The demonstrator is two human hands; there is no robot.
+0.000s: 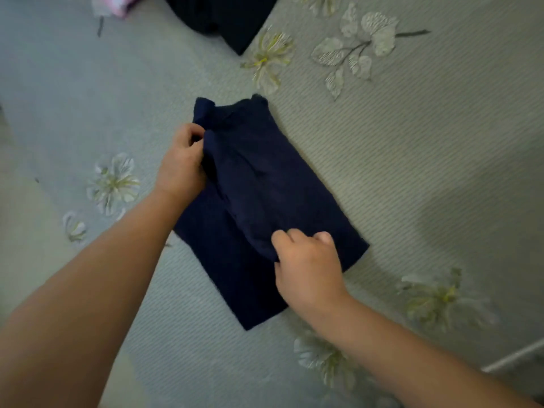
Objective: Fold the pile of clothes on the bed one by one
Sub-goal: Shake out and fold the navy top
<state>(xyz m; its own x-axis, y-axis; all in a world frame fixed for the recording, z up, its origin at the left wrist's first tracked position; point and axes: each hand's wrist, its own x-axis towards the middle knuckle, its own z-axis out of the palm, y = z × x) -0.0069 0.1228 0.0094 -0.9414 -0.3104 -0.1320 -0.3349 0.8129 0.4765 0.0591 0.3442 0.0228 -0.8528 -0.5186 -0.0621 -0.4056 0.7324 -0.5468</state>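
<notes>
A navy blue garment [282, 178] lies partly folded in the middle of the bed, long side running from upper left to lower right. My left hand [182, 163] grips its left edge near the top, fingers curled into the fabric. My right hand [307, 266] pinches a raised fold near the garment's lower end. The strip of cloth between my two hands is lifted a little off the layer beneath.
The bed is covered by a pale green sheet [426, 160] with a flower print. A black garment [226, 16] lies at the top centre. A pink and white cloth [116, 4] shows at the top left. The bed's edge [512, 356] runs at the lower right.
</notes>
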